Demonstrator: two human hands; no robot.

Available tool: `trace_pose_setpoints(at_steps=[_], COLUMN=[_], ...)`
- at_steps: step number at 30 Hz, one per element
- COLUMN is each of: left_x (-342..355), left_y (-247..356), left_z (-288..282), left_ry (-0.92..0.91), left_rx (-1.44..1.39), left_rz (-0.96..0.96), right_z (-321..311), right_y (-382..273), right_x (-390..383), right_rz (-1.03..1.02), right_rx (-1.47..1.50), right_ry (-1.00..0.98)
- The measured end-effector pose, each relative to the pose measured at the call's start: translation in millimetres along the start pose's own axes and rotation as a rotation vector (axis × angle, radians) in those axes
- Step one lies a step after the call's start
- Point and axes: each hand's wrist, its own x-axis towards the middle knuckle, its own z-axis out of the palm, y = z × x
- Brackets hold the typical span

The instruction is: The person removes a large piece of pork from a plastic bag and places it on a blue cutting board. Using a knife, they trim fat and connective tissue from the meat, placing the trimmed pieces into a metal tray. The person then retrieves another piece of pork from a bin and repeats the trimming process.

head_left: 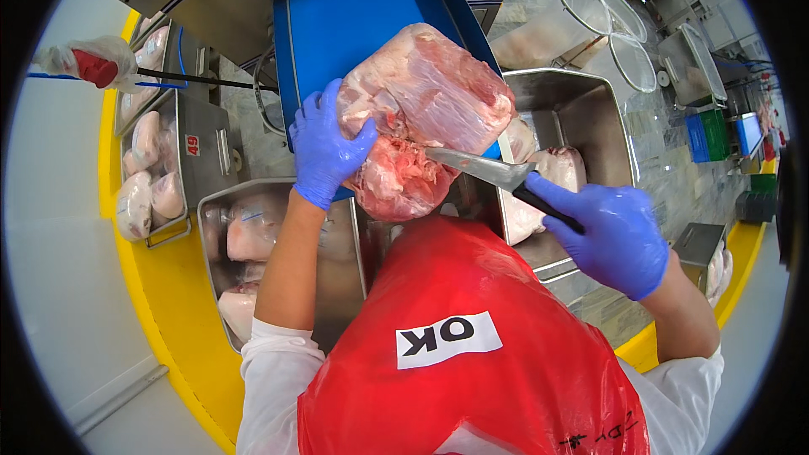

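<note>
A large piece of raw meat point(430, 88) with pale fat and pink flesh lies at the near end of a blue conveyor belt point(354, 13), its near part hanging past the belt's edge. My left hand point(327, 145), in a blue glove, presses on the meat's left side with its fingers spread over it. In my right hand point(619, 232), also gloved in blue, is a knife point(493, 170) with a black handle, the fist wrapped round it. The blade points left, and its tip meets the reddish cut flesh in the meat's near part.
Steel bins with meat cuts stand close by: one at the left point(278, 185), one at the right point(619, 143), and another farther left point(202, 160). A red apron point(472, 286) covers my front. Round wire hoops point(581, 4) hold clear bags at the back right.
</note>
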Motion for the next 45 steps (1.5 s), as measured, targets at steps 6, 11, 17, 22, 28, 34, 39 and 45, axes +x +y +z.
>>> trace_pose_setpoints(at_steps=[6, 11, 17, 22, 28, 34, 39, 45], left_x=[-9, -17, -20, -21, -21, -20, -20, -23], left_y=[1, 5, 9, 11, 14, 18, 21, 25], left_z=[4, 6, 7, 8, 8, 5, 1, 2], left_ry=[0.051, 0.044, 0.071, 0.067, 0.076, 0.092, 0.091, 0.078], left_rx=[-0.043, -0.055, -0.051, -0.032, -0.027, 0.002, 0.049, 0.054], left_rz=[-0.055, -0.122, -0.149, -0.164, -0.159, -0.16, -0.147, -0.208], right_z=[47, 136, 220, 188, 90, 12, -11, 32], right_y=[9, 44, 63, 70, 90, 63, 44, 38], right_x=[-3, -20, -12, -24, -51, -28, 4, -2], right_rz=[-0.039, -0.043, -0.062, 0.029, 0.16, 0.284, 0.142, 0.111], right_rx=[-0.004, 0.031, 0.37, 0.548, 0.686, 0.468, 0.312, 0.188], right_ry=[0.075, 0.242, 0.457, 0.314, 0.085, -0.164, -0.159, -0.05])
